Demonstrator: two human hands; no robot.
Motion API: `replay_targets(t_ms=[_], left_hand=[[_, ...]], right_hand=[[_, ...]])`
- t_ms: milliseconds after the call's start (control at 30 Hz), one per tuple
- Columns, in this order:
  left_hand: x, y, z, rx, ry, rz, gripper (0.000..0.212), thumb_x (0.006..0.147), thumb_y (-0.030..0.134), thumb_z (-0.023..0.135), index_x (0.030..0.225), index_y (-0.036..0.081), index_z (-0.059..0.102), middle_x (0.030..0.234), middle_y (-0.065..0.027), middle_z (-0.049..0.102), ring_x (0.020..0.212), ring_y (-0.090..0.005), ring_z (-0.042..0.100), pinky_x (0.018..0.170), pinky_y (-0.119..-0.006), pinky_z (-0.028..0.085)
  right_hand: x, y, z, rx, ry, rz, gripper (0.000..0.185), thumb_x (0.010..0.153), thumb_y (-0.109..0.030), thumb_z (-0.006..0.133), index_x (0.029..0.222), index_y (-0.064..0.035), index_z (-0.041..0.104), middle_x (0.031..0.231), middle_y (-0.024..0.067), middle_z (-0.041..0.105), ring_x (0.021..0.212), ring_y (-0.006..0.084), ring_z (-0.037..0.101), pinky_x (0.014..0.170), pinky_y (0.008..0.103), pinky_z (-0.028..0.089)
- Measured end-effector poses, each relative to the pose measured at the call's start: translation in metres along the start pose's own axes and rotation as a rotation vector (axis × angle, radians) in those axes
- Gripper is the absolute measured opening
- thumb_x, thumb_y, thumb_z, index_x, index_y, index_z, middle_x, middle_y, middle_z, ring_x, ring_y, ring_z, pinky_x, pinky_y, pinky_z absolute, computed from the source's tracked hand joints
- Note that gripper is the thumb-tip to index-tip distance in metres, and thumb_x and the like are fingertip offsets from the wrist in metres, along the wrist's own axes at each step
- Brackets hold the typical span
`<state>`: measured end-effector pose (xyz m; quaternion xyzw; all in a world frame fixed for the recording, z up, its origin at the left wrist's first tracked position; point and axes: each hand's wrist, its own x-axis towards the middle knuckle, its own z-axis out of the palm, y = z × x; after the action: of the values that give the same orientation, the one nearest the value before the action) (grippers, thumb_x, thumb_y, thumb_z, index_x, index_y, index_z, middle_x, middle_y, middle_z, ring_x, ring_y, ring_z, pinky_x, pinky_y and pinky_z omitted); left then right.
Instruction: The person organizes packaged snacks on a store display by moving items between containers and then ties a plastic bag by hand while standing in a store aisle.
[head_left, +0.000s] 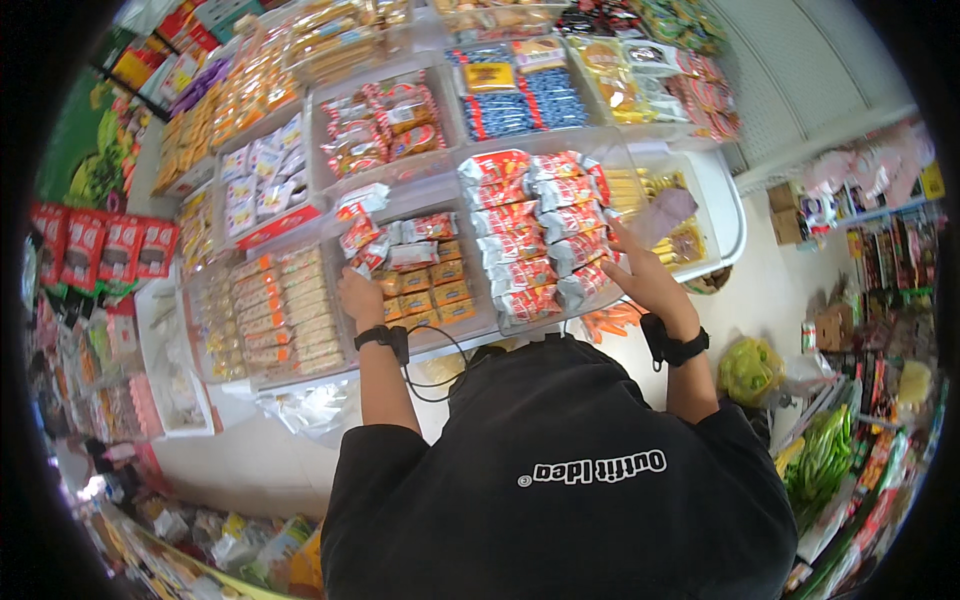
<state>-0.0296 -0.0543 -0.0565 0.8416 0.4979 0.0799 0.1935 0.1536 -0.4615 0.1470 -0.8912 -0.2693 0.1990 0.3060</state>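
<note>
My left hand (362, 298) is at the left side of a clear plastic bin, its fingers against the end of a red-and-silver snack packet (369, 257). Whether the fingers grip it is hidden. That bin holds small orange wrapped packs (431, 289) with a few more red-and-silver packets on top. Over the right edge of the neighbouring bin, my right hand (651, 281) has its fingers spread and touches the end of a packet in two neat columns of red-and-silver packets (517, 240). Both wrists wear black straps, with a cable at the left one.
Left of my left hand is a bin of wrapped bars (304, 307). Further back stand bins of blue packets (525, 101) and red-striped packets (386, 127). A bin with yellow sticks (667, 217) sits at the table's right end. On the floor lies a yellow bag of green produce (750, 369).
</note>
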Motion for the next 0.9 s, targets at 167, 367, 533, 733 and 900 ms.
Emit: replay_targets(t_ms=[167, 367, 533, 733, 900], left_hand=[[-0.002, 0.035, -0.042, 0.012, -0.095, -0.114, 0.051, 0.074, 0.009, 0.073, 0.119, 0.004, 0.049, 0.120, -0.0241, 0.055, 0.109, -0.0373, 0.058, 0.089, -0.046, 0.049], [-0.046, 0.126, -0.169, -1.203, -0.365, 0.182, 0.064, 0.074, 0.000, 0.074, 0.131, 0.005, 0.046, 0.121, -0.0088, 0.054, 0.109, -0.0202, 0.056, 0.095, -0.034, 0.046], [-0.086, 0.199, -0.178, -1.189, -0.832, 0.668, 0.076, 0.067, 0.009, 0.084, 0.133, 0.008, 0.045, 0.113, -0.0059, 0.056, 0.104, -0.0144, 0.057, 0.093, -0.030, 0.045], [-0.132, 0.228, -0.158, -1.259, -1.126, 0.731, 0.080, 0.065, 0.011, 0.086, 0.134, 0.008, 0.046, 0.125, -0.0034, 0.053, 0.115, -0.0143, 0.052, 0.097, -0.031, 0.042], [-0.130, 0.221, -0.122, -0.738, -0.762, 0.840, 0.070, 0.078, 0.018, 0.074, 0.139, 0.006, 0.043, 0.138, -0.0105, 0.051, 0.131, -0.0232, 0.044, 0.108, -0.037, 0.034]], right_hand=[[-0.033, -0.014, -0.029, 0.008, 0.191, 0.025, 0.061, 0.089, -0.019, 0.062, 0.144, -0.0100, 0.036, 0.115, 0.0254, 0.063, 0.107, 0.0390, 0.061, 0.091, 0.0412, 0.046], [-0.044, -0.010, -0.035, 0.460, 0.254, 0.101, 0.046, 0.093, -0.013, 0.060, 0.136, -0.0060, 0.046, 0.108, 0.0141, 0.067, 0.097, 0.0193, 0.064, 0.088, 0.0317, 0.048], [-0.032, -0.054, -0.025, 0.758, -0.223, -0.110, 0.052, 0.098, -0.026, 0.055, 0.143, -0.0070, 0.039, 0.123, 0.0113, 0.059, 0.116, 0.0155, 0.052, 0.098, 0.0306, 0.040], [-0.029, -0.067, -0.032, 0.949, -0.469, -0.119, 0.056, 0.093, -0.024, 0.062, 0.141, -0.0041, 0.042, 0.110, 0.0032, 0.056, 0.101, 0.0092, 0.051, 0.087, 0.0255, 0.042], [-0.018, -0.019, -0.040, 0.679, -0.273, 0.139, 0.059, 0.086, -0.029, 0.071, 0.132, 0.0008, 0.048, 0.106, 0.0050, 0.059, 0.097, 0.0095, 0.054, 0.082, 0.0250, 0.045]])
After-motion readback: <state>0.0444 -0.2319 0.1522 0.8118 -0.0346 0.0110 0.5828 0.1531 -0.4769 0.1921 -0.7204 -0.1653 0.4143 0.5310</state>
